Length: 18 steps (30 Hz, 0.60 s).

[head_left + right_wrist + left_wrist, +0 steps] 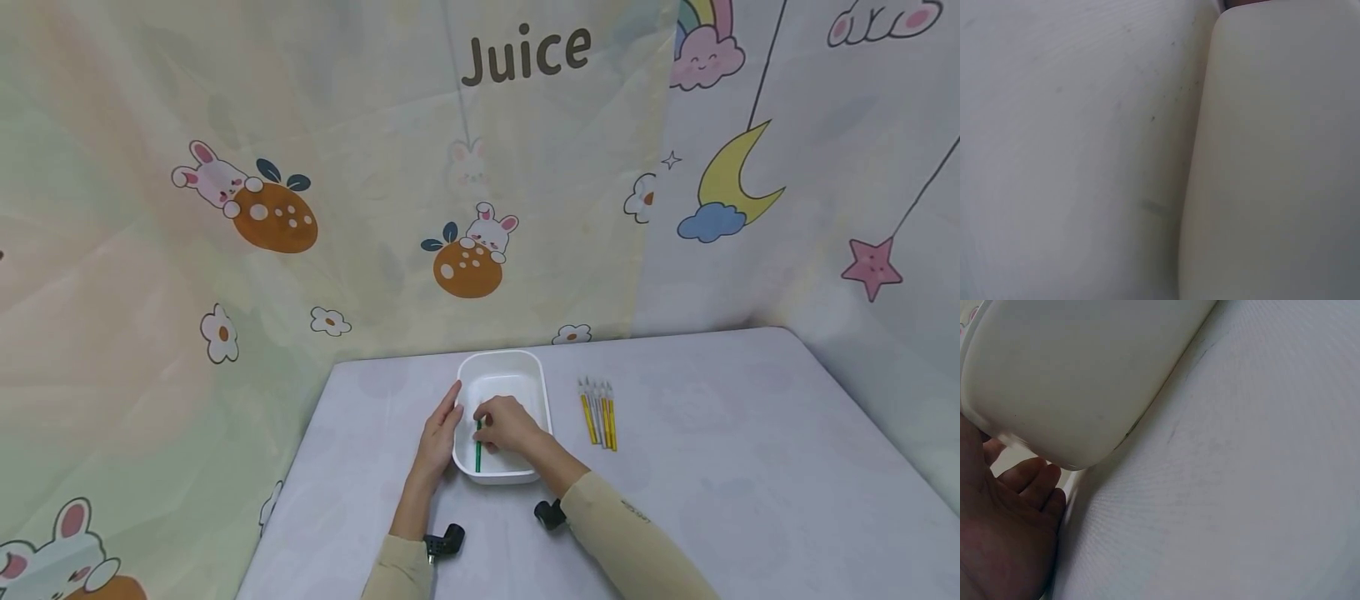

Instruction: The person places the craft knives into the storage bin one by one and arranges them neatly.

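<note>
On wht table (750, 458) I touch wht tray (517, 381) L side w/ L hand (435, 442), fingers straight, R hand (507, 425) inside, yel/gray pens (600, 417) R of tray, & grn pen (478, 458) in tray's L half pinched by my R.

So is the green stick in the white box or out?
In. The head view shows the green stick inside the white box, pinched by the right hand.

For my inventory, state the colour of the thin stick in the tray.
The thin stick is green, clearest in the head view.
</note>
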Each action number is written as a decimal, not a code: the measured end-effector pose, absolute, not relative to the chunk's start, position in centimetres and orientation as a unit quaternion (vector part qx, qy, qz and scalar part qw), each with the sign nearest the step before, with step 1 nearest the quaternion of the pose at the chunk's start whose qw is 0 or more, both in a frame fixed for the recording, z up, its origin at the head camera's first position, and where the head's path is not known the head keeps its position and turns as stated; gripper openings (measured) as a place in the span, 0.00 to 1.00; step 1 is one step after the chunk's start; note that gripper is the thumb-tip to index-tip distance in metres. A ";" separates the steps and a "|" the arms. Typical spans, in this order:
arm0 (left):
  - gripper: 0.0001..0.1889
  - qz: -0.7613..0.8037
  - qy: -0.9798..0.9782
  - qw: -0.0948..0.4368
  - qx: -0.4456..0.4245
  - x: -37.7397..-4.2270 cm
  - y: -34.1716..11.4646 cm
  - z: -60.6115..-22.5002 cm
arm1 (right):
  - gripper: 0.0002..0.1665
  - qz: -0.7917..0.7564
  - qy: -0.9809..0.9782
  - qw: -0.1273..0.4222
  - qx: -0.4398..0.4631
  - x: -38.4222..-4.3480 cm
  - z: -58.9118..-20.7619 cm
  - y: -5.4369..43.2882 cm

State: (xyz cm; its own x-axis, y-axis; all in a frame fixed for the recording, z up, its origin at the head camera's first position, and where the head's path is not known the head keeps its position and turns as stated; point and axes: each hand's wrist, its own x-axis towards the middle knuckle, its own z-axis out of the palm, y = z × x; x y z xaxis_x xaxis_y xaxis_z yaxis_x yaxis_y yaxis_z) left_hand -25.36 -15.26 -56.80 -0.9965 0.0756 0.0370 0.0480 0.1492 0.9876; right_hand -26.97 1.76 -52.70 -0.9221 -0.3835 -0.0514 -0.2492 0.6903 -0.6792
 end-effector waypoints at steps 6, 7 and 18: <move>0.25 0.650 0.759 0.011 0.036 -25.4 -15.2 -56.8 | 0.23 -0.362 0.913 0.099 -0.158 -26.9 -52.8 1.8; 0.24 0.650 0.759 0.012 0.035 -25.4 -15.1 -56.7 | 0.24 -0.365 0.912 0.100 -0.155 -26.8 -52.8 1.9; 0.25 0.650 0.759 0.006 0.033 -25.6 -15.1 -56.7 | 0.25 -0.408 0.897 0.052 -0.164 -26.8 -51.6 3.1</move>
